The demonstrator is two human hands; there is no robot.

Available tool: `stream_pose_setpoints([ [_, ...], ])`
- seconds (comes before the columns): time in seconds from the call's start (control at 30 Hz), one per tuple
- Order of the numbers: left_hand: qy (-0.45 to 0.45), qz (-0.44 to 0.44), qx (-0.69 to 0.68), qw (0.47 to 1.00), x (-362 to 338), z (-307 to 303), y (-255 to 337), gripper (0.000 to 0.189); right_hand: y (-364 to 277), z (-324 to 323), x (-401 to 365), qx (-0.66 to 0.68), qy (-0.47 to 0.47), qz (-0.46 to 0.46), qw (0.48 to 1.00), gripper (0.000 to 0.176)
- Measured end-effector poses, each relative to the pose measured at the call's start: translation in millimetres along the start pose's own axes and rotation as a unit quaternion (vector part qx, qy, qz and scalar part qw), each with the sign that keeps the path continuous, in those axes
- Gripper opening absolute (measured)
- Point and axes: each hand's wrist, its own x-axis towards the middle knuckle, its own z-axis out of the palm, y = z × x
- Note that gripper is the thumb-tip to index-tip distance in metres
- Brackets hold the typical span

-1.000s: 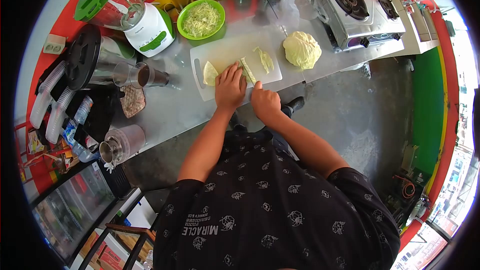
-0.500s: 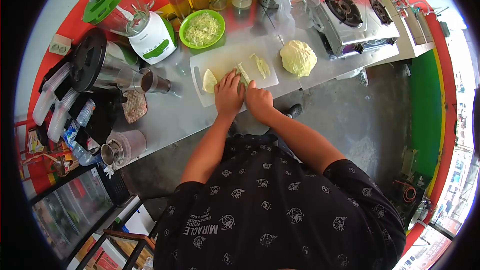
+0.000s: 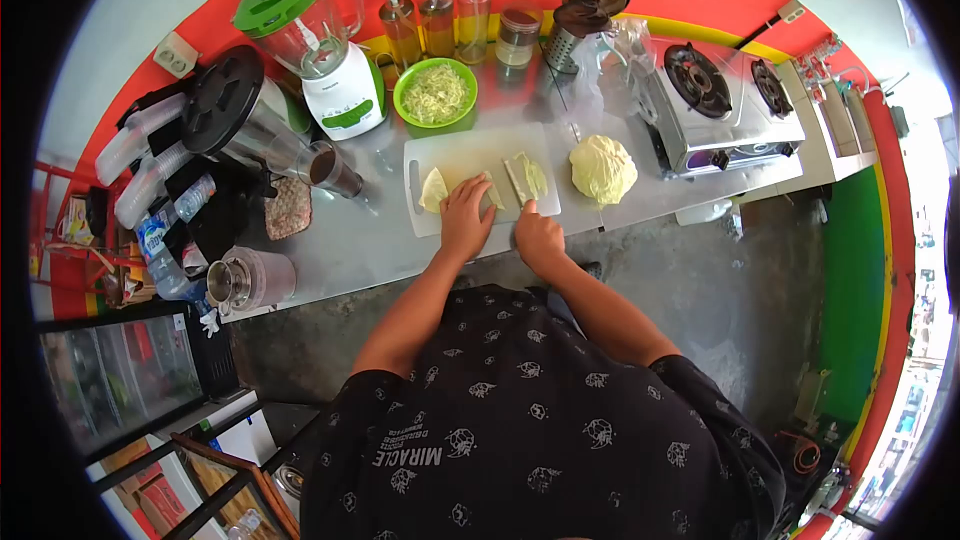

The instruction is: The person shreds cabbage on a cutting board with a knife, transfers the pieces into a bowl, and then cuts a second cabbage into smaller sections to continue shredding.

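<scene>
A white cutting board [image 3: 470,155] lies on the steel counter. My left hand [image 3: 466,217] presses down on a pale green cabbage piece [image 3: 434,190] on the board. My right hand [image 3: 538,237] grips a knife [image 3: 518,182] whose blade points away from me across the board, beside my left fingers. More cut cabbage strips [image 3: 535,175] lie to the right of the blade. A cabbage head [image 3: 603,169] rests on the counter just right of the board. A green bowl [image 3: 435,92] of shredded cabbage stands behind the board.
A blender [image 3: 320,40] with a green lid, a black-lidded pot [image 3: 225,115] and cups stand at the left. Oil bottles [image 3: 435,15] line the red wall. A two-burner gas stove [image 3: 725,100] sits at the right. The counter edge [image 3: 400,280] runs before me.
My head has tilted, so the counter sits lower in view. The knife has moved right and away from my left fingers; my left hand stays on the cabbage piece.
</scene>
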Motion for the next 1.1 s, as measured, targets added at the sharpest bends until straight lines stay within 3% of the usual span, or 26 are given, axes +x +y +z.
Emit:
stream_pose_setpoints([
  [0.17,0.011,0.018,-0.056,0.998,5,-10,6,0.053,0,-27,6,0.073,-0.053,0.001,0.996,0.024],
  [0.3,0.098,0.007,-0.057,0.993,10,-15,-15,0.051,-13,-25,7,0.099,-0.104,-0.056,0.988,0.023],
  [0.43,0.157,-0.088,0.034,0.983,-2,-24,-36,0.051,-7,-19,2,0.073,-0.153,-0.083,0.982,0.026],
  [0.5,0.11,-0.16,0.056,0.979,-9,-27,-46,0.048,1,-17,2,0.096,-0.11,-0.019,0.989,0.027],
  [0.83,0.084,-0.138,0.054,0.985,-7,-17,-18,0.046,-14,-23,8,0.151,-0.064,-0.056,0.985,0.026],
  [1.1,0.097,-0.096,0.059,0.989,-9,-13,-17,0.036,-33,-21,9,0.079,-0.075,-0.137,0.985,0.02],
])
